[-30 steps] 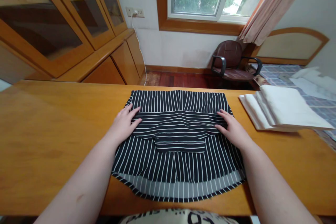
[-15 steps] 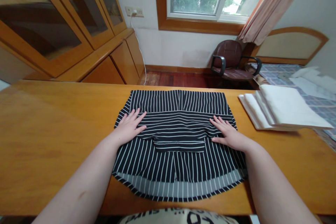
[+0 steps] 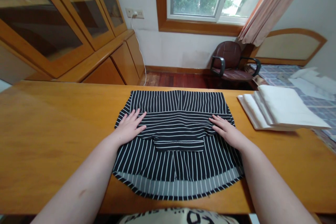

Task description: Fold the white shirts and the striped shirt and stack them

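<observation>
While pressed flat with fingers spread, the left hand [image 3: 129, 128] and right hand [image 3: 226, 130] are laid on the striped garment [image 3: 178, 147], centred on the bench [image 3: 52, 136]; folded white cloths [image 3: 280, 112] are stacked rightward, a chair [image 3: 231, 63] beyond.

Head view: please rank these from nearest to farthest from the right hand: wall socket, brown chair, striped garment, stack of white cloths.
1. striped garment: directly under the right hand, which lies flat on it.
2. stack of white cloths: on the table, off to the right.
3. brown chair: beyond the table's far edge.
4. wall socket: farthest back, high and to the left.
</observation>
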### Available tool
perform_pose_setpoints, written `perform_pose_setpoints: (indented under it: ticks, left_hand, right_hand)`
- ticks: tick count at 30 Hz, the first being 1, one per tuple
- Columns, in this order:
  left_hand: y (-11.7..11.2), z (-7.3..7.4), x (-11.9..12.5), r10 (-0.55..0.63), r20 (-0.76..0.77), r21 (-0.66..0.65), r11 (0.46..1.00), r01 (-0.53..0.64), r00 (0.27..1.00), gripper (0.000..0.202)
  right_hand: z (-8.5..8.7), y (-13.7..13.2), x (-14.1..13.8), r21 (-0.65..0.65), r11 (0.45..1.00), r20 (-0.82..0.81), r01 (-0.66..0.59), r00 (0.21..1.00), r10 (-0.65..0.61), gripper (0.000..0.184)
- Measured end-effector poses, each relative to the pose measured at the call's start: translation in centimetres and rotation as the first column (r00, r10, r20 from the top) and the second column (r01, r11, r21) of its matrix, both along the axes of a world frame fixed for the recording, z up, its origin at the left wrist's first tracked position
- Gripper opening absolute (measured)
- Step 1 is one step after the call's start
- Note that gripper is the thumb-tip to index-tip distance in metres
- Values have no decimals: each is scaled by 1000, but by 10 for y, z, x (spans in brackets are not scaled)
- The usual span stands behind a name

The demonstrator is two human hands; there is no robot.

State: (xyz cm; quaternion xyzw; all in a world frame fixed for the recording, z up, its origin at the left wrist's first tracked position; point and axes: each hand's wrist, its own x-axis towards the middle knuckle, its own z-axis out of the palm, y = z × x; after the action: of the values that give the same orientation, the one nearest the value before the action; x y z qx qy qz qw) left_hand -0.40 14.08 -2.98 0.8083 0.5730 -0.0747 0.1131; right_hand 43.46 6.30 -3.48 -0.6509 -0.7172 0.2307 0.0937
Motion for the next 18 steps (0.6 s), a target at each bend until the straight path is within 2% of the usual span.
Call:
perform_pose_setpoints:
  ticks: [3, 6, 9, 12, 13, 15, 17, 18]
  left_hand:
    - [2, 2, 0, 17, 27, -23, 1000, -17, 999, 67]
    - [14, 9, -3, 26, 88, -45, 999, -22, 996, 68]
    - [41, 18, -8, 34, 140, 53, 998, -42, 990, 62]
    - [79, 23, -14, 79, 172, 155, 982, -107, 982, 55]
    - [91, 22, -16, 126, 198, 156, 975, -158, 972, 56]
    - [113, 19, -20, 303, 268, 94, 937, -338, 915, 63]
    - [127, 12, -23, 487, 347, 0, 855, -519, 802, 68]
    - [132, 9, -24, 536, 393, -38, 821, -569, 747, 68]
  right_hand:
    - [0, 1, -3, 53, 998, 45, 16, 999, -18, 56]
    - [12, 0, -9, 106, 993, 26, 53, 998, -56, 52]
    - [30, 10, -9, 157, 976, -85, 148, 987, -136, 43]
    - [40, 37, 6, 229, 932, -122, 279, 959, -257, 42]
    - [40, 50, 15, 248, 908, -121, 338, 941, -318, 45]
    - [33, 76, 35, 234, 837, -160, 495, 869, -469, 51]
    - [21, 99, 53, 181, 774, -248, 607, 789, -562, 53]
    - [14, 108, 61, 151, 769, -307, 621, 769, -560, 51]
